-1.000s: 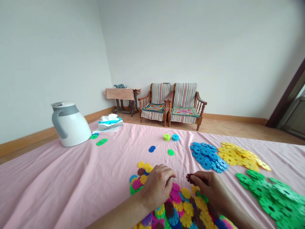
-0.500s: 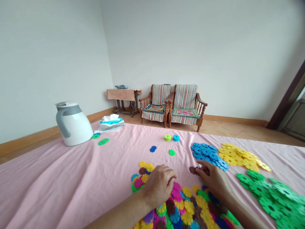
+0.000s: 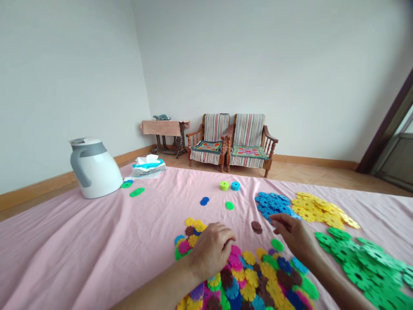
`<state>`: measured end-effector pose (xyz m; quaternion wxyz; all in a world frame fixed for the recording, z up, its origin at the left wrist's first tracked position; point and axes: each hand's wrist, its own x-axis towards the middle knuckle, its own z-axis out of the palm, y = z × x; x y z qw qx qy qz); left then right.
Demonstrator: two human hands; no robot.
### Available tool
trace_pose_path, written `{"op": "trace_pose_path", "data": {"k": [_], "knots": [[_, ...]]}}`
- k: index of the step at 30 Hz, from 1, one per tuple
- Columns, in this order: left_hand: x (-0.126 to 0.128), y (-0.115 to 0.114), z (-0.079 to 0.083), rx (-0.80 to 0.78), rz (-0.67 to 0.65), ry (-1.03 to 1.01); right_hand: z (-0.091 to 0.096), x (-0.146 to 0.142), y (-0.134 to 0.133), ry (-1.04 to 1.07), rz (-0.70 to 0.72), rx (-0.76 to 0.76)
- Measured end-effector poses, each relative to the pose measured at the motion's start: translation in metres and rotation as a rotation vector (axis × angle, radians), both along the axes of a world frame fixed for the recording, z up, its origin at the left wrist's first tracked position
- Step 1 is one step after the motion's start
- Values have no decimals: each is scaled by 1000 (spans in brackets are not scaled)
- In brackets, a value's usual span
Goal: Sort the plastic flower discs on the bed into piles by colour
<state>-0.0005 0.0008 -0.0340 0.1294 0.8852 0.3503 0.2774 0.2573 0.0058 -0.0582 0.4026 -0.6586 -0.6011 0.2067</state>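
My left hand (image 3: 213,249) rests on the mixed heap of notched plastic discs (image 3: 248,292), its fingers curled inward; whatever they may hold is hidden. My right hand (image 3: 297,239) hovers just right of a few brown discs (image 3: 257,227) lying on the pink cloth, thumb and forefinger apart with nothing between them. Close behind that hand is a pile of blue discs (image 3: 272,206). Yellow discs (image 3: 319,210) and green discs (image 3: 371,262) form separate piles to the right.
A white and grey jug (image 3: 100,170) and a tissue box (image 3: 148,168) stand at the left on the pink cloth (image 3: 80,245). Small disc stacks, lime (image 3: 224,185) and light blue (image 3: 235,186), sit farther back. Two wooden chairs (image 3: 248,142) are against the wall.
My right hand has let go of the brown discs and drawn slightly back to the right, leaving them on the cloth. My left hand has stayed on the heap. The view has shifted slightly.
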Motion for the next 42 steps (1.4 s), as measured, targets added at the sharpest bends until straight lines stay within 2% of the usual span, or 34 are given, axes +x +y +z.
{"op": "trace_pose_path", "data": {"k": [4, 6, 8, 14, 21, 24, 27, 33, 38, 42], "knots": [[1, -3, 4, 4, -65, 4, 26, 6, -18, -98, 184, -100], [1, -5, 6, 3, -125, 20, 36, 0, -28, -216, 274, -156], [1, -7, 7, -3, -177, 38, 40, -10, -37, -295, 302, -165], [2, -9, 10, -9, -250, 93, 25, -38, -46, -386, 284, -84], [2, -8, 10, -8, -238, 112, 24, -42, -45, -449, 275, -101], [2, -8, 10, -6, -243, 112, 23, -42, -44, -433, 260, -94], [2, -9, 11, -1, -243, 105, 22, -42, -41, -324, 291, -103], [0, -5, 12, 32, -134, 85, 29, -47, -42, -157, 285, -97], [-14, 12, 6, 11, 100, 97, 26, -57, -50, -166, 356, -164], [-23, 23, 2, 32, 183, 147, 24, -59, -50, -208, 382, -169]]}}
